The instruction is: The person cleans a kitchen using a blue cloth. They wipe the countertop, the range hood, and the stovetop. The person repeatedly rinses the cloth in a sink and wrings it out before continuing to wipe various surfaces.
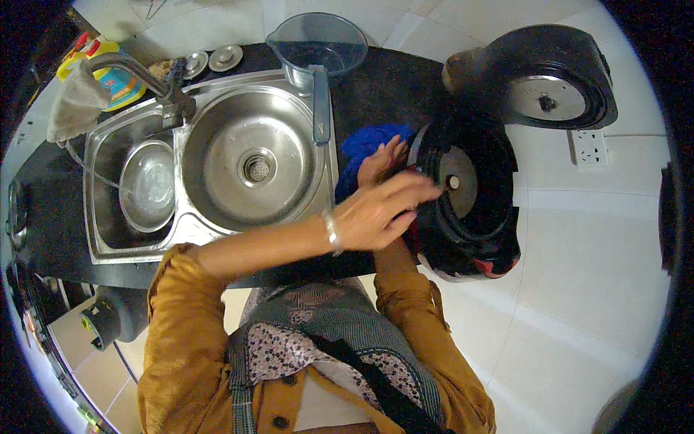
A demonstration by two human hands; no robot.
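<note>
The base of a black rice cooker [477,184] stands at the right end of the counter, its inside showing a round grey heating plate [460,189]. Its lid [549,98] is swung up and back. My left hand [383,210], with a bracelet at the wrist, reaches across my right arm to the cooker's left rim. The left fingers are apart, slightly blurred, and hold nothing visible. Farther back, my right hand [382,160] rests against a crumpled blue cloth [369,139] beside the cooker, fingers stretched out. Part of this hand is hidden behind the left one.
A steel double sink [253,155] lies to the left, with a metal bowl [148,188] in its smaller basin under a thin water stream. A clear pot with a blue handle [321,108] overhangs its back corner. Behind stand a cloth-wrapped tap [130,69] and yellow bottle [119,87].
</note>
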